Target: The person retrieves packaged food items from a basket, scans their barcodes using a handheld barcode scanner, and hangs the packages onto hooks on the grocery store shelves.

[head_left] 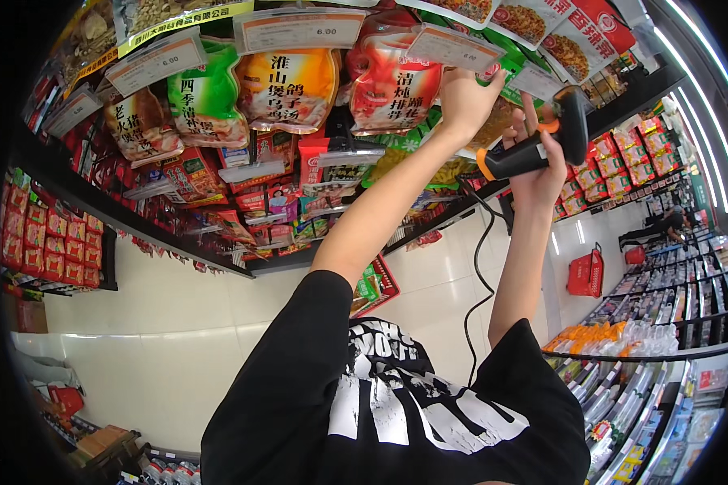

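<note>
My right hand (pixel 537 154) grips a black handheld barcode scanner (pixel 522 159) with orange trim. A black cord (pixel 484 267) runs from it down past my shirt. My left hand (pixel 470 100) reaches in among hanging food packets, at the edge of a green packet (pixel 512 63). Its fingertips are partly hidden, so its hold is unclear. Just left of that hand hangs a red-and-white soup-ingredient packet (pixel 394 91), below a clear price-tag holder (pixel 455 47). An orange packet (pixel 288 88) and a green-and-white packet (pixel 209 100) hang farther left.
Lower hooks carry red seasoning packets (pixel 197 176). A red basket (pixel 394 285) with a green packet inside stands on the floor near my body. Another red basket (pixel 585 274) is in the aisle to the right, where a person (pixel 661 227) bends by stocked shelves (pixel 643 303).
</note>
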A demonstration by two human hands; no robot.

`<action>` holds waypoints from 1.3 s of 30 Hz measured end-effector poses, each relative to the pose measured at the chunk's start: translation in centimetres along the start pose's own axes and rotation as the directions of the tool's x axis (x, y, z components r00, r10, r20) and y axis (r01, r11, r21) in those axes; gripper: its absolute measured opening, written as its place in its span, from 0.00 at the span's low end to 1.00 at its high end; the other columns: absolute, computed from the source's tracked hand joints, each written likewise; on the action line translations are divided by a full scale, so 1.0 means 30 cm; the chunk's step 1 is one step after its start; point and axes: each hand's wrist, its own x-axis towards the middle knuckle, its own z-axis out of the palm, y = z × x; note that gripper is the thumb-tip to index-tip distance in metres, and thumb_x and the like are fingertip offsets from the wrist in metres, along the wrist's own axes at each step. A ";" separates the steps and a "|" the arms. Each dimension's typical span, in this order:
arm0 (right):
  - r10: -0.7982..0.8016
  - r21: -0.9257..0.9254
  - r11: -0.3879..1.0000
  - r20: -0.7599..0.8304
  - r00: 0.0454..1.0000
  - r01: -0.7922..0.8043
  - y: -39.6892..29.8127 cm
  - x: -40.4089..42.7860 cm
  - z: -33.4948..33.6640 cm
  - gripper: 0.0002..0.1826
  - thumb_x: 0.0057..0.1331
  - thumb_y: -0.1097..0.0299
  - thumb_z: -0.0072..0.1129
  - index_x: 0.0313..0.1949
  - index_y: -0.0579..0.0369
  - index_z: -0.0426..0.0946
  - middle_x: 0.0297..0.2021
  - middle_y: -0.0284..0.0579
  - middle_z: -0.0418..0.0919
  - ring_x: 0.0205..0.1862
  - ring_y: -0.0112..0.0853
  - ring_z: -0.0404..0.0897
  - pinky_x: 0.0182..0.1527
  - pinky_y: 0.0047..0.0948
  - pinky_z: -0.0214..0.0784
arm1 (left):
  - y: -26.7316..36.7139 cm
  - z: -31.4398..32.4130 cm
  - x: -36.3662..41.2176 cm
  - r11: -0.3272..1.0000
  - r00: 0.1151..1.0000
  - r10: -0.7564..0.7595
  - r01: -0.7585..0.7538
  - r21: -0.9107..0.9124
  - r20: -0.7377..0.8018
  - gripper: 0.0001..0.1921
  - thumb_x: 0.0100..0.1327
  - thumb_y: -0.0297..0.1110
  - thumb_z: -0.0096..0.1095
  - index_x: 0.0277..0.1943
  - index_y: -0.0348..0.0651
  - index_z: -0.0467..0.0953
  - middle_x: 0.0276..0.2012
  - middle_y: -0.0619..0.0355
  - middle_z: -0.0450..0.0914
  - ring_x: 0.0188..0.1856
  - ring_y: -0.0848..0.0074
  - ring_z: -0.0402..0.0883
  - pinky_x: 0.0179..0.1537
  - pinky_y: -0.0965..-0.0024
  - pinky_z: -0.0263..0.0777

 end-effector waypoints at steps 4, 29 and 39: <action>-0.089 0.083 0.993 0.025 0.996 0.087 -0.029 -0.014 -0.009 0.27 0.57 0.71 0.48 0.57 0.56 0.58 0.59 0.44 0.57 0.48 0.34 0.68 0.47 0.31 0.61 | -0.012 0.004 0.003 0.999 0.999 0.006 -0.007 0.032 0.038 0.24 0.49 0.49 0.62 0.22 0.29 0.75 0.19 0.40 0.74 0.28 0.53 0.74 0.33 0.60 0.67; -0.111 -0.071 0.989 0.200 0.973 0.128 -0.139 -0.012 -0.020 0.31 0.57 0.70 0.47 0.61 0.58 0.51 0.61 0.54 0.52 0.51 0.40 0.68 0.48 0.32 0.62 | -0.008 0.061 -0.027 0.992 0.993 0.116 -0.114 0.052 -0.024 0.14 0.50 0.37 0.63 0.23 0.34 0.71 0.17 0.47 0.73 0.21 0.57 0.73 0.24 0.66 0.64; -0.021 -0.150 0.986 0.292 0.956 0.068 -0.163 -0.013 -0.064 0.33 0.57 0.69 0.47 0.62 0.57 0.49 0.62 0.54 0.52 0.53 0.43 0.67 0.50 0.32 0.62 | -0.083 0.095 0.028 0.967 0.990 0.067 -0.033 0.252 -0.127 0.17 0.50 0.44 0.61 0.28 0.35 0.73 0.22 0.44 0.76 0.28 0.52 0.74 0.31 0.60 0.66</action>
